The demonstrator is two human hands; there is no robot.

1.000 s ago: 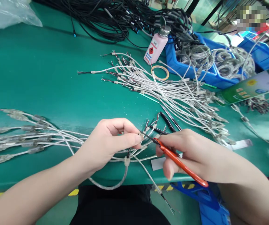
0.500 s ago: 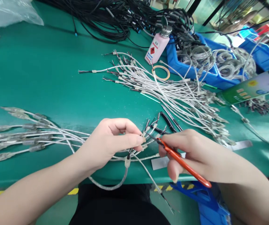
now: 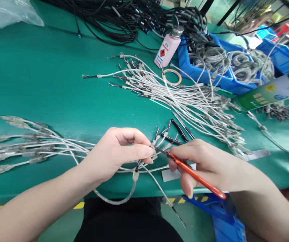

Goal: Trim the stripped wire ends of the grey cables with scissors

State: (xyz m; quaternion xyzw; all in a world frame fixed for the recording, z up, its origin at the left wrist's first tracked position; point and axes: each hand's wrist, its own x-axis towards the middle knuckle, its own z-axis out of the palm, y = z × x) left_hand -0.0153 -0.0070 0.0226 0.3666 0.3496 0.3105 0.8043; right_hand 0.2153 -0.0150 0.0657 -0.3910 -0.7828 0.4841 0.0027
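Your left hand (image 3: pixel 116 153) pinches a clear-sheathed cable (image 3: pixel 124 198) between thumb and fingers near its stripped end, at the tabletop's (image 3: pixel 46 84) near edge; the rest of the cable loops down below the edge. Your right hand (image 3: pixel 204 164) is closed around orange-handled snips (image 3: pixel 194 174), whose tip meets the wire ends just beside your left fingertips (image 3: pixel 148 153). A fan of similar cables (image 3: pixel 33 144) runs leftward from under your left hand. A larger pile (image 3: pixel 184 101) lies farther out, well apart from both hands. Beyond it stand a pink bottle (image 3: pixel 168 47), a tape ring (image 3: pixel 172 77) just beside it, and a blue bin (image 3: pixel 192 69) of coiled cables. Black cables (image 3: pixel 124 20) heap along the far edge.
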